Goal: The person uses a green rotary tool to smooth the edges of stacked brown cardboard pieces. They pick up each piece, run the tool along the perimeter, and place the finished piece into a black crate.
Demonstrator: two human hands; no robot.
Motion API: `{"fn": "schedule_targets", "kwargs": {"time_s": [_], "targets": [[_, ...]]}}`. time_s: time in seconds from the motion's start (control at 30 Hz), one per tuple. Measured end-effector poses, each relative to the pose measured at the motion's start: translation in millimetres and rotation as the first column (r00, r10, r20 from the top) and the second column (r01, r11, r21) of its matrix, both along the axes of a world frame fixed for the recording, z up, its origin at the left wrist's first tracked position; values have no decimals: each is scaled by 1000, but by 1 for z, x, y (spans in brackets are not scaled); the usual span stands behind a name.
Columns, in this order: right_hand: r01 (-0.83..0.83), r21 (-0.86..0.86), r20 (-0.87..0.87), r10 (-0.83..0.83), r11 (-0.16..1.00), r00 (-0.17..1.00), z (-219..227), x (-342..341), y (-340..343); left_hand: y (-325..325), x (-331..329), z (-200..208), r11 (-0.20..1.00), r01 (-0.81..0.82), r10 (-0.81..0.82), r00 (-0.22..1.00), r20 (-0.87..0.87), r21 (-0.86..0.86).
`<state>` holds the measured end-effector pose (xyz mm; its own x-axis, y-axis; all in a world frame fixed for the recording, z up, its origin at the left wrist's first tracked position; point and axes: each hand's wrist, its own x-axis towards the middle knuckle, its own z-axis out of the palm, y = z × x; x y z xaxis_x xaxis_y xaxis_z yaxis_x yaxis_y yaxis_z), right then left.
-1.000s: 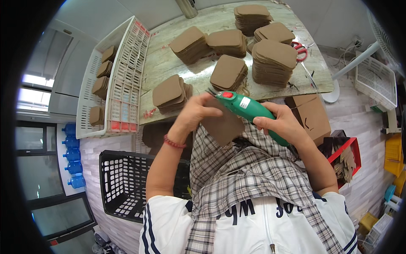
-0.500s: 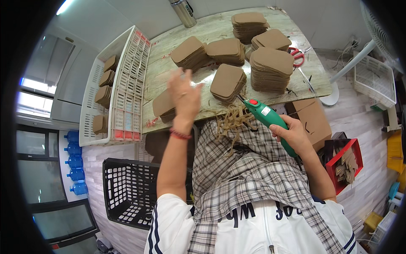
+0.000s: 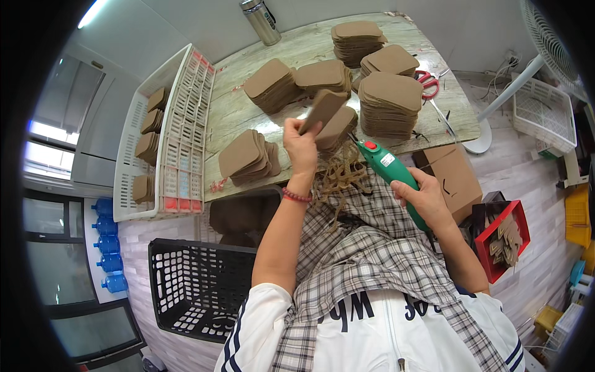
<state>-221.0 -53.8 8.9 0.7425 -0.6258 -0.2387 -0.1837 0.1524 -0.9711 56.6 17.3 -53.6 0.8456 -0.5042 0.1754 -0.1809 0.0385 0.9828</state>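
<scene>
My left hand (image 3: 300, 147) is closed on a flat brown rounded piece (image 3: 323, 109), raised on a tilt above the table. Just behind and below that piece lies a stack of like brown pieces (image 3: 338, 129) at the near table edge. My right hand (image 3: 426, 197) grips a green corded hand tool (image 3: 385, 162) with a red button, its narrow dark tip pointing toward this stack. Tan scrap strips (image 3: 341, 177) hang in a tangle over my plaid apron (image 3: 365, 260), below the tool's tip. Nearer the left, a fanned stack (image 3: 242, 156) rests at the table edge.
More brown stacks (image 3: 389, 102) stand across the table (image 3: 434, 133), near red-handled scissors (image 3: 429, 87) and a steel flask (image 3: 263, 25). A white crate (image 3: 186, 130) is at the left, a black crate (image 3: 195, 285) below it. At right are a cardboard box (image 3: 452, 180) and a red bin (image 3: 527, 239).
My left hand has moved right from the near-left stack to beside the middle stack, now holding up a brown piece. The right hand keeps hold of the green tool, almost unmoved.
</scene>
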Motion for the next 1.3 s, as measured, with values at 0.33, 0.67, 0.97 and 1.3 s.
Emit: {"fn": "schedule_targets", "kwargs": {"time_s": [0.33,0.67,0.97,1.3], "targets": [[70,-89,57,-65,994,996,22,22,7,-12,-33,51,586,-356,-490,560,-668,-728],[93,-118,80,-84,989,993,31,26,13,-24,-45,44,557,-432,-550,448,-705,-709],[108,-168,82,-96,980,992,40,29,6,-21,-62,31,630,-326,-520,497,-694,-705],[102,-106,103,-91,989,991,49,29,-8,-4,-80,24,707,-117,-529,567,-631,-697]]}}
